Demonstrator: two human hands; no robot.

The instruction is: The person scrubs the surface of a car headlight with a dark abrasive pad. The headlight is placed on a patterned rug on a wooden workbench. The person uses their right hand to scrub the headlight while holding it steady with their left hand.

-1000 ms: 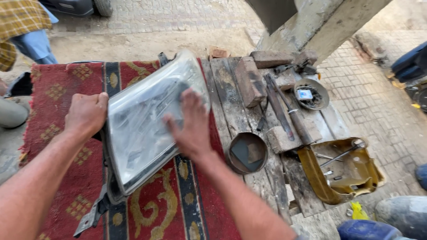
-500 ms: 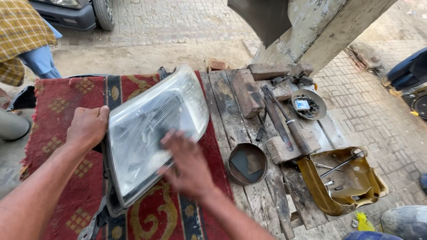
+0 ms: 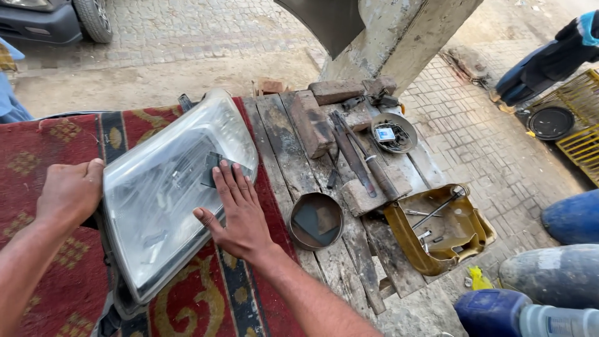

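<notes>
A large car headlight (image 3: 163, 187) with a hazy clear lens lies tilted on a red patterned rug (image 3: 37, 156). My left hand (image 3: 68, 192) grips its left edge, fingers curled over the rim. My right hand (image 3: 236, 209) lies flat on the lens near its right side, fingers spread. It presses a small dark abrasive pad (image 3: 211, 168) under the fingertips.
A wooden plank table (image 3: 281, 137) holds a round shallow tin (image 3: 316, 220), bricks (image 3: 310, 123), long metal tools (image 3: 362, 159), a small dish of parts (image 3: 394, 133) and a cut yellow container (image 3: 440, 231). A concrete pillar (image 3: 399, 31) stands behind. Blue jugs (image 3: 524, 315) sit lower right.
My right hand slid down the lens and back up toward its right side. The view shifted, so everything now sits further left in frame. My left hand kept its grip.
</notes>
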